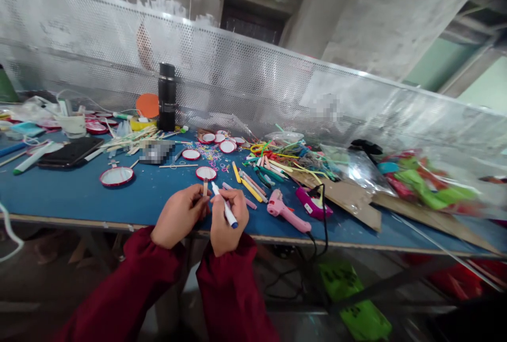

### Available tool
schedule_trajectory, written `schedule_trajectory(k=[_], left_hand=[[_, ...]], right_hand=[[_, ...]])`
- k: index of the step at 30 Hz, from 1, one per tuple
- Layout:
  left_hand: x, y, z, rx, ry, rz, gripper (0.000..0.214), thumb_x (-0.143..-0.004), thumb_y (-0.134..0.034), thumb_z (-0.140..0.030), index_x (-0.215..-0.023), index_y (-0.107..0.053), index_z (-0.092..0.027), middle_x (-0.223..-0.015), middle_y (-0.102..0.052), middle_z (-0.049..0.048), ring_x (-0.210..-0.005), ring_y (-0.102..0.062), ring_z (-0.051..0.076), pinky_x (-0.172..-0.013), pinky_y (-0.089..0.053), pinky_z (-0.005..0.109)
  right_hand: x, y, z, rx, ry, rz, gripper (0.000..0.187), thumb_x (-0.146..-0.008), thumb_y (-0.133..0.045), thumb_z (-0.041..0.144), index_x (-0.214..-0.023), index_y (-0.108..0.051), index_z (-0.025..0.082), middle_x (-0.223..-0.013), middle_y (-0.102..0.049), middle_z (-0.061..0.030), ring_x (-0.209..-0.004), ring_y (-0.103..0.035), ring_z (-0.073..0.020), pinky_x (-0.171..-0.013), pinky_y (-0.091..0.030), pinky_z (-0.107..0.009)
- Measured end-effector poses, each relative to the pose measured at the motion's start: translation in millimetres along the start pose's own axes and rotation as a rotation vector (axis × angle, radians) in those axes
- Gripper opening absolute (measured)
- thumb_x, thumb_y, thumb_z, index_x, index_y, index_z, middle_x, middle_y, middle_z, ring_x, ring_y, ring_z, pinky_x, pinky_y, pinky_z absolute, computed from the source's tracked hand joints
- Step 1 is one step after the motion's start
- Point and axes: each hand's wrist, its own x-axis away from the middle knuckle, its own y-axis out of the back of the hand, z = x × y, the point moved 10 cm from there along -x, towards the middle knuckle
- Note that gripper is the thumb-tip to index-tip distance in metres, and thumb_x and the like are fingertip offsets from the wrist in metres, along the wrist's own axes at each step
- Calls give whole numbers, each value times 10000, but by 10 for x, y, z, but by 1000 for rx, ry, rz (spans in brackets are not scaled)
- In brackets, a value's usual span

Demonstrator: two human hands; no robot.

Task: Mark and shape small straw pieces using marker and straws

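Near the table's front edge, my left hand [182,214] pinches a short wooden stick [205,188]. The stick reaches up to a white disc with a red rim [206,173]; whether the two are joined I cannot tell. Close beside it, my right hand [229,220] is closed around a white marker [224,205] with a blue end. The marker's upper tip points toward the stick, and its blue end faces me. Another red-rimmed disc [116,176] lies to the left, and a smaller one [190,154] lies just behind.
A pink glue gun [287,212] and a purple device [312,203] with a black cable lie to the right. Several markers [251,189], small coloured bands [212,154] and a black bottle [167,96] sit farther back. A perforated metal panel [245,78] bounds the table.
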Motion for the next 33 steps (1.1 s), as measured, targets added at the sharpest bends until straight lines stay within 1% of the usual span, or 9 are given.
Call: schedule_trajectory(k=[1, 4, 7, 10, 13, 19, 26, 33], left_hand=[[4, 0, -12, -5, -4, 1, 186, -926, -473, -314, -897, -623, -209, -731, -672, 1, -635, -568, 154, -596, -376, 240], [12, 18, -28, -23, -6, -14, 217, -917, -481, -342, -831, -628, -207, -760, -696, 19, -681, -590, 169, -618, -391, 244], [12, 38, -22, -38, -2, -36, 242, -907, -490, -353, -798, -647, -205, -723, -694, 26, -699, -605, 181, -633, -410, 248], [9, 41, -19, -41, 1, -42, 246, -904, -490, -337, -781, -657, -205, -702, -690, 29, -719, -620, 188, -657, -430, 252], [4, 31, -15, -47, 2, -34, 251, -908, -481, -319, -757, -645, -205, -697, -689, 30, -720, -626, 188, -667, -434, 252], [2, 5, 4, -64, 2, -7, 246, -925, -469, -335, -814, -641, -199, -777, -711, 46, -735, -628, 190, -659, -427, 258], [17, 48, -29, -75, 8, -44, 224, -906, -492, -313, -811, -664, -206, -765, -714, 50, -705, -622, 188, -644, -422, 256], [20, 45, -26, -76, 11, -41, 230, -905, -487, -317, -802, -661, -207, -741, -699, 46, -703, -611, 184, -642, -419, 251]], right_hand=[[2, -2, 48, 24, 33, 2, 88, -887, -531, 246, -824, -577, 205, -767, -614, -10, -778, -594, -175, -832, -483, -372], [7, 22, 150, 99, 97, -26, 86, -878, -524, 221, -798, -557, 212, -744, -601, -4, -751, -580, -174, -811, -478, -369], [4, 51, 147, 125, 88, -54, 76, -861, -545, 232, -788, -546, 214, -742, -597, -12, -767, -576, -187, -782, -479, -359], [0, 39, 135, 117, 88, -31, 116, -873, -551, 226, -758, -533, 218, -699, -588, 10, -696, -558, -164, -783, -474, -351], [3, 59, 161, 125, 111, -44, 151, -887, -538, 219, -737, -517, 220, -671, -575, 25, -650, -538, -149, -795, -466, -351], [-4, 24, 192, 136, 125, -8, 173, -882, -536, 206, -712, -510, 218, -678, -577, 27, -672, -543, -148, -839, -448, -363], [-12, -5, 224, 132, 143, 15, 174, -881, -541, 198, -710, -513, 219, -673, -578, 30, -679, -539, -150, -873, -440, -381], [-5, -22, 226, 151, 145, 32, 175, -886, -539, 201, -716, -505, 220, -679, -581, 30, -689, -544, -149, -870, -443, -378]])
